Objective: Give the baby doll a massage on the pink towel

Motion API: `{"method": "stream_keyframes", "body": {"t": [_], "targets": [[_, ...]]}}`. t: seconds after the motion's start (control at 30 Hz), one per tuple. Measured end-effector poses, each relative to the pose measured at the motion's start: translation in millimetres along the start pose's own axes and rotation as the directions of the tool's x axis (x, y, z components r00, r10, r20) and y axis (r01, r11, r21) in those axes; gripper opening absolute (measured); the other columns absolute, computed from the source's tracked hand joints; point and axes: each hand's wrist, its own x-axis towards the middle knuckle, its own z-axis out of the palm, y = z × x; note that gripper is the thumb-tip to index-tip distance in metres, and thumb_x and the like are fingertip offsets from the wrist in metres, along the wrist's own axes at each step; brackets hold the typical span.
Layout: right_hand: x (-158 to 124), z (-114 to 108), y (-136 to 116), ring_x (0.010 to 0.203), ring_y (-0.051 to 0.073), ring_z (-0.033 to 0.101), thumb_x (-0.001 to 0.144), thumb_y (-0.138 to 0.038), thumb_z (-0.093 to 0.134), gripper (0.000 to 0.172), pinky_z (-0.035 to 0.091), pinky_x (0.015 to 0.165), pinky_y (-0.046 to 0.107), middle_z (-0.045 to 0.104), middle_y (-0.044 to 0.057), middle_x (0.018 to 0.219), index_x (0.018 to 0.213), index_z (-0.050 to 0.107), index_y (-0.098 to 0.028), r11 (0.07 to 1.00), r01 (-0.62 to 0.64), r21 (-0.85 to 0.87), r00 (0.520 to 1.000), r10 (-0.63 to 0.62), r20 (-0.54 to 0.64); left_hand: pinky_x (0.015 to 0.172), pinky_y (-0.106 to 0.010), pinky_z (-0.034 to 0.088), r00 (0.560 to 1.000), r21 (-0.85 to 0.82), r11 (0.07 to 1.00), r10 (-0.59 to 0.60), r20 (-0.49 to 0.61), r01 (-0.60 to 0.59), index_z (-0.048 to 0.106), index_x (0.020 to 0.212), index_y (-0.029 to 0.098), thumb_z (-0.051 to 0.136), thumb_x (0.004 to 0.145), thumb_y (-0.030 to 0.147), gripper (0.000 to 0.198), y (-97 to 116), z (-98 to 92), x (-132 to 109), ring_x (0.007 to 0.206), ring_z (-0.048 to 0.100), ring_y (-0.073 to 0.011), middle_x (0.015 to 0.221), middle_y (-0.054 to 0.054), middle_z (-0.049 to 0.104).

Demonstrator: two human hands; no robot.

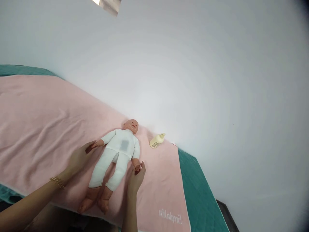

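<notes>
A baby doll (120, 141) with a white cloth body lies on its back on a pink towel (159, 180), head toward the wall and bare feet toward me. My left hand (80, 156), a gold bracelet at its wrist, has its fingers closed on the doll's hand on the left side. On the other side, my right hand (136, 178) holds the doll's other hand between thumb and fingers. Both of the doll's arms angle down and away from its body. A grey patch marks the doll's chest.
A pale yellow pump bottle (156, 140) stands on the towel right of the doll's head, close to the white wall (193, 80). Under the towel spreads a green quilted cover (198, 187). A dark edge (227, 214) shows at the lower right.
</notes>
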Motion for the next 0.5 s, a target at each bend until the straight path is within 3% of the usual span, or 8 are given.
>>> {"method": "stream_keyframes", "body": {"t": [0.13, 0.2, 0.33, 0.5], "targets": [[6.6, -2.4, -3.0, 0.127, 0.026, 0.054, 0.08, -0.042, 0.053, 0.063, 0.047, 0.104, 0.038, 0.049, 0.017, 0.139, 0.136, 0.042, -0.015, 0.991, -0.027, 0.134, 1.0, 0.027, 0.007, 0.089, -0.042, 0.053, 0.995, -0.131, 0.988, -0.085, -0.06, 0.077, 0.059, 0.129, 0.028, 0.051, 0.085, 0.054, 0.051, -4.2, 2.2, 11.3, 0.11, 0.065, -0.0325, 0.12, -0.008, 0.069], [11.8, -4.7, -10.8, 0.128, 0.026, 0.053, 0.082, -0.045, 0.054, 0.063, 0.046, 0.105, 0.038, 0.05, 0.017, 0.138, 0.136, 0.042, -0.015, 0.986, -0.022, 0.163, 1.0, 0.022, 0.002, 0.093, -0.042, 0.052, 0.991, -0.198, 0.979, -0.078, -0.112, 0.055, 0.054, 0.133, 0.028, 0.052, 0.081, 0.056, 0.059, -1.6, 2.7, 20.4, 0.115, 0.063, -0.0313, 0.124, -0.01, 0.067], [21.4, -7.1, -23.3, 0.126, 0.026, 0.053, 0.084, -0.05, 0.053, 0.062, 0.044, 0.107, 0.039, 0.05, 0.016, 0.138, 0.134, 0.045, -0.014, 0.991, 0.029, 0.129, 0.999, -0.024, -0.04, 0.099, -0.044, 0.05, 0.98, -0.231, 0.972, -0.011, -0.196, -0.036, 0.057, 0.128, 0.027, 0.051, 0.079, 0.058, 0.058, 9.0, 3.4, 39.7, 0.116, 0.063, -0.0301, 0.122, -0.009, 0.068], [21.5, -1.6, -7.2, 0.128, 0.027, 0.051, 0.084, -0.052, 0.054, 0.062, 0.046, 0.104, 0.039, 0.049, 0.017, 0.139, 0.134, 0.045, -0.016, 0.991, -0.026, 0.134, 0.999, 0.03, -0.03, 0.096, -0.045, 0.051, 0.979, -0.222, 0.975, -0.029, -0.202, -0.017, 0.064, 0.116, 0.028, 0.05, 0.082, 0.06, 0.049, 8.8, 2.7, 40.2, 0.114, 0.063, -0.0312, 0.12, -0.006, 0.069]]}}
